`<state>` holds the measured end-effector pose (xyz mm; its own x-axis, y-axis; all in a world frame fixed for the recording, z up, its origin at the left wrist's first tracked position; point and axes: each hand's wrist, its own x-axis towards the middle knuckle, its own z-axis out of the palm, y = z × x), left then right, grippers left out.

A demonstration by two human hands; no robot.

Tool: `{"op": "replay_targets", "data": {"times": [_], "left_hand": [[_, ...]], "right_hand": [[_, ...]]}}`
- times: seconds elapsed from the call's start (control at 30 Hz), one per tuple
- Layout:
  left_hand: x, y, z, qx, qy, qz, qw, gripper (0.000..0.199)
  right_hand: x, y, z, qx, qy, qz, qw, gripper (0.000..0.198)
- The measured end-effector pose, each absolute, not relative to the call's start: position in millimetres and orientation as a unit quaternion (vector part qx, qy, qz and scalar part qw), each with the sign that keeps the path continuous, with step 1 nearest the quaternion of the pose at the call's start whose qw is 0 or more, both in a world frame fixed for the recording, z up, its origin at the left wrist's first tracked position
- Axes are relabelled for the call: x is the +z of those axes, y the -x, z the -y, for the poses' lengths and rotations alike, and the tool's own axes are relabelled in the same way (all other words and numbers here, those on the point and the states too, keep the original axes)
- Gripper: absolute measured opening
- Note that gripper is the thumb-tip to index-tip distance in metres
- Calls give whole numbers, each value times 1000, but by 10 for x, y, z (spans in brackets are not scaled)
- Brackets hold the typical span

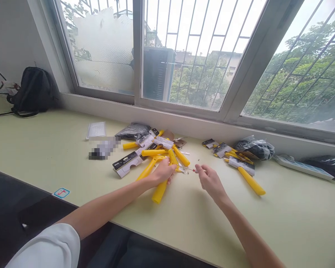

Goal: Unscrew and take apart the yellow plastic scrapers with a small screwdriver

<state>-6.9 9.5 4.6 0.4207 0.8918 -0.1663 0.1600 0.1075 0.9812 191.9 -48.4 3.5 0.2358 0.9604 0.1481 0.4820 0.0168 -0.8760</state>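
My left hand (pixel 163 173) is closed around a yellow scraper (pixel 159 192), its thick handle slanting toward the table's front edge. Fingers partly hide the scraper's middle. In my right hand (pixel 210 180), thumb and fingers pinch a thin screwdriver (pixel 188 169) with a little red at its grip. The screwdriver's metal shaft points left at the scraper's head; whether its tip sits in a screw is too small to tell. Another yellow handle (pixel 146 169) lies just beside my left hand. Small metal bits (pixel 188 172) lie on the table near the shaft.
Behind my hands lie several yellow tools with black-and-white cards (pixel 128 162). More carded tools, one with a long handle (pixel 251 180), lie to the right. Plastic-wrapped black bundles (pixel 132 130), a clear flat case (pixel 96 130) and a white flat object (pixel 304 166) rest near the window ledge.
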Motion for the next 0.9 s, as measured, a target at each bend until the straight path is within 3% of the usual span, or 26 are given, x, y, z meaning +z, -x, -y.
{"op": "replay_targets", "data": {"times": [0.2,0.37,0.67,0.9], "left_hand": [[118,58,-30,288,-592,-439,611,22],[107,55,-35,288,-596,-437,609,21],[80,51,-46,274,-609,-436,603,18],[110,51,-27,268,-607,-448,599,19]], "right_hand": [[46,-1969,472,256,604,562,503,48],[19,-1972,477,225,627,555,498,52],[64,-1952,503,215,599,592,494,39],[51,-1944,511,228,600,584,496,43]]}}
